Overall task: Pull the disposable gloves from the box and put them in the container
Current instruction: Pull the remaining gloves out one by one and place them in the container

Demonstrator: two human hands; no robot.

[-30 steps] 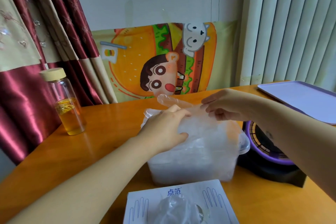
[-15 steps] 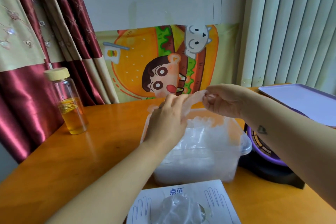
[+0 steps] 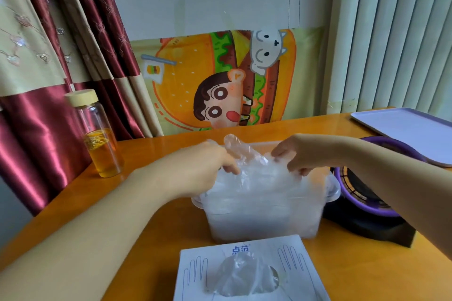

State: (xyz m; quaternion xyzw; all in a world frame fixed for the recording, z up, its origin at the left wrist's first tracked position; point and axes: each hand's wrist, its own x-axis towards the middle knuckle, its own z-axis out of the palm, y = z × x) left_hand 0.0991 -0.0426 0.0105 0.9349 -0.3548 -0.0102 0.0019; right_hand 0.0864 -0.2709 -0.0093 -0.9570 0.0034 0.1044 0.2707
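A clear plastic container (image 3: 259,222) full of thin transparent gloves stands mid-table. Over its top, my left hand (image 3: 210,166) and my right hand (image 3: 298,154) each pinch an end of one clear disposable glove (image 3: 247,156), holding it low against the heap inside. The white glove box (image 3: 249,273) lies at the near edge, with another glove (image 3: 242,276) bunched up out of its opening.
A glass bottle (image 3: 100,134) with amber liquid and a cream lid stands at the left. A purple fan on a black base (image 3: 371,203) sits right of the container. A lilac tray (image 3: 411,134) lies at the far right. A cartoon poster leans on the wall.
Both hands have come down with the glove, from stretched above the container to pressed onto the pile inside it.
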